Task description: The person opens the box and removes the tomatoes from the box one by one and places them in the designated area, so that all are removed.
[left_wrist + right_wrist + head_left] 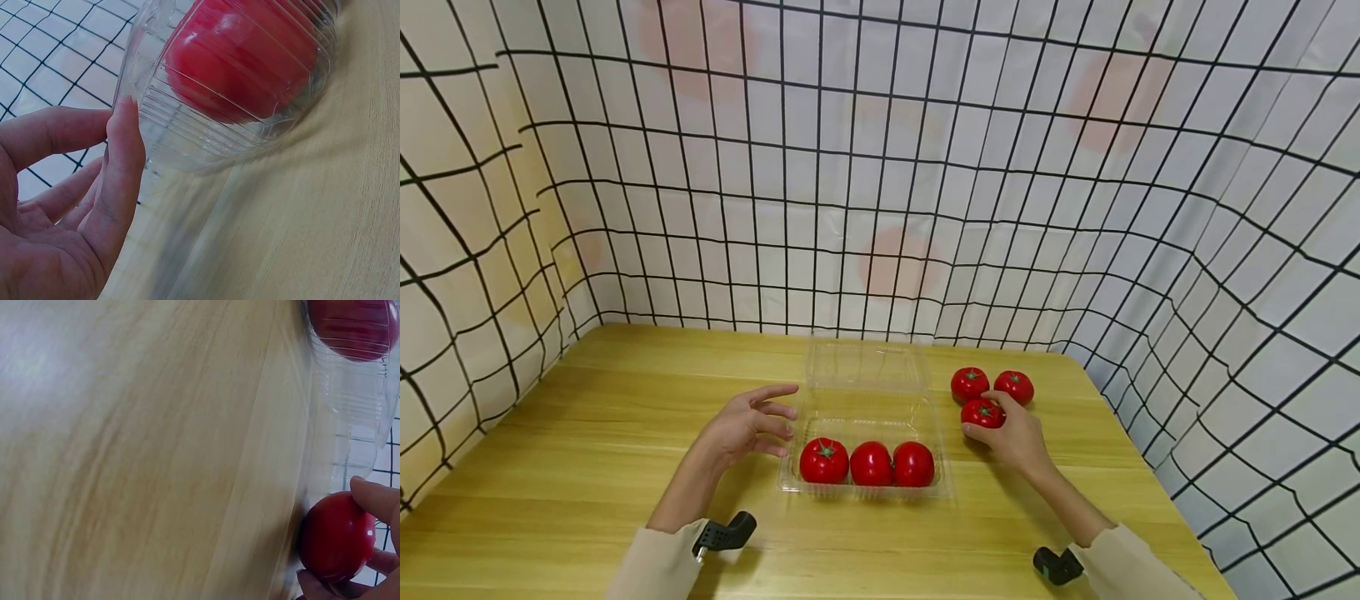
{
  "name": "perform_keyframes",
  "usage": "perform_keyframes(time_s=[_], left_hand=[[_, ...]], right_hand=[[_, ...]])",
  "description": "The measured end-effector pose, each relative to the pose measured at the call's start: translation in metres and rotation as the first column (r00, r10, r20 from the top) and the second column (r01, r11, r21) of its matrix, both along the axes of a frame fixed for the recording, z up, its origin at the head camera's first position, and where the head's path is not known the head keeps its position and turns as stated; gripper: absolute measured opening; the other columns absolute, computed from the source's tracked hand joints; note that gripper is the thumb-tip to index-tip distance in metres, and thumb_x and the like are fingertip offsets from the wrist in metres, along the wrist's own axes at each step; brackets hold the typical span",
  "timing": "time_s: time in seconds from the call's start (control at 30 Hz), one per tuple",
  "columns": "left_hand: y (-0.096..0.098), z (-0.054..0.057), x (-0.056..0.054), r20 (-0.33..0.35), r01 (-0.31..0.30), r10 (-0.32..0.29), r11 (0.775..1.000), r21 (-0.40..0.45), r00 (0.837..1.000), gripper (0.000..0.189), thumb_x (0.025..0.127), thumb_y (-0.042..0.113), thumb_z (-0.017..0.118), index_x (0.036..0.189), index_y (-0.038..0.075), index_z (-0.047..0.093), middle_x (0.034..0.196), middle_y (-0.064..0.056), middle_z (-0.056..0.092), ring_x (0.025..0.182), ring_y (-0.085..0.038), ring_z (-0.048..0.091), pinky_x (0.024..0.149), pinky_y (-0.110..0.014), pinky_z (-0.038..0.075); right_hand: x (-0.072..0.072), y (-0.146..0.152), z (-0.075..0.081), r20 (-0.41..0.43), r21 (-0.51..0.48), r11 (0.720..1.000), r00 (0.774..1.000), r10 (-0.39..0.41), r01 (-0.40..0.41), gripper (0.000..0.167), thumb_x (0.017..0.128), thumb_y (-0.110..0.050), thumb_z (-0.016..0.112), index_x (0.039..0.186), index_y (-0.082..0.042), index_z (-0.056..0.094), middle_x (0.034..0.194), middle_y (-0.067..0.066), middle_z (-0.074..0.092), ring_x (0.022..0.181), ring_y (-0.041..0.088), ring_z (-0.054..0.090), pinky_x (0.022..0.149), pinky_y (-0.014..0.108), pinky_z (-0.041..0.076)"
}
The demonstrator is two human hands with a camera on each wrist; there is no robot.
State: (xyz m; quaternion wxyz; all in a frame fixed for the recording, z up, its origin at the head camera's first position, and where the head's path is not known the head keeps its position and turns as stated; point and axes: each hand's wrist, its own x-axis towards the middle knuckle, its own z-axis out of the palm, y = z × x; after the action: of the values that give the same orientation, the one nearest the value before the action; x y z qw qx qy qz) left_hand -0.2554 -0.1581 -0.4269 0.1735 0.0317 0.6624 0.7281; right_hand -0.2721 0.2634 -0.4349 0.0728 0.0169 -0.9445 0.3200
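A clear plastic clamshell box [863, 493] lies with its lid raised at the back. Three red tomatoes stand side by side along its front, the left tomato [824, 461] with its green stem up. My left hand [737, 429] is at the box's left side, fingers loosely bent and holding nothing; whether the fingertips touch the wall I cannot tell. To the right of the box, my right hand [1018, 437] grips a tomato [982, 413] between thumb and fingers. That same tomato [337, 537] shows low in the right wrist view.
Two more tomatoes sit just behind the right hand, one tomato [970, 384] to the left and another tomato [1014, 387] to the right. The wooden table [580, 467] ends at a white, black-gridded cloth wall [820, 167] at the back and sides.
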Motion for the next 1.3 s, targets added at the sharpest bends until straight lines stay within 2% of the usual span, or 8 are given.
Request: perform_keyframes(time_s=[0.63, 0.93, 1.2, 1.3], left_hand=[[-0.001, -0.002, -0.001, 0.005, 0.002, -0.002, 1.000, 0.005, 1.000, 0.074, 0.087, -0.009, 0.063, 0.155, 0.003, 0.038, 0.119, -0.018, 0.060, 0.078, -0.018, 0.068, 0.066, -0.035, 0.064], [-0.001, 0.000, 0.000, -0.001, 0.011, -0.011, 1.000, 0.002, 1.000, 0.074, 0.088, -0.009, 0.063, 0.156, 0.002, 0.035, 0.118, -0.017, 0.061, 0.078, -0.018, 0.068, 0.067, -0.035, 0.065], [-0.002, 0.001, 0.001, -0.011, 0.019, -0.019, 1.000, 0.010, 1.000, 0.075, 0.088, -0.008, 0.064, 0.156, 0.002, 0.034, 0.116, -0.015, 0.061, 0.079, -0.017, 0.068, 0.067, -0.035, 0.065], [-0.002, 0.001, 0.001, -0.012, 0.019, -0.019, 1.000, 0.005, 1.000, 0.075, 0.088, -0.008, 0.064, 0.156, 0.002, 0.034, 0.117, -0.016, 0.061, 0.079, -0.018, 0.068, 0.067, -0.035, 0.065]], right_hand=[[0.000, -0.003, 0.005, 0.031, 0.008, 1.000, 1.000, -0.004, 0.004, 0.069, 0.085, -0.036, 0.081, 0.142, -0.007, 0.053, 0.140, 0.023, 0.057, 0.124, 0.045, 0.056, 0.101, 0.062, 0.051], [0.000, -0.007, 0.024, 0.007, -0.028, 0.999, 0.999, 0.033, -0.032, 0.072, 0.086, -0.033, 0.081, 0.146, -0.007, 0.051, 0.146, 0.026, 0.053, 0.135, 0.044, 0.051, 0.107, 0.060, 0.048], [-0.001, -0.023, 0.043, -0.059, -0.004, 0.999, 0.997, 0.053, -0.053, 0.073, 0.084, -0.034, 0.082, 0.146, -0.011, 0.052, 0.135, 0.022, 0.062, 0.118, 0.040, 0.061, 0.093, 0.053, 0.057], [0.001, -0.032, 0.051, -0.064, -0.008, 0.997, 0.995, 0.080, -0.080, 0.074, 0.085, -0.035, 0.081, 0.148, -0.011, 0.050, 0.138, 0.022, 0.060, 0.121, 0.041, 0.060, 0.095, 0.056, 0.056]])
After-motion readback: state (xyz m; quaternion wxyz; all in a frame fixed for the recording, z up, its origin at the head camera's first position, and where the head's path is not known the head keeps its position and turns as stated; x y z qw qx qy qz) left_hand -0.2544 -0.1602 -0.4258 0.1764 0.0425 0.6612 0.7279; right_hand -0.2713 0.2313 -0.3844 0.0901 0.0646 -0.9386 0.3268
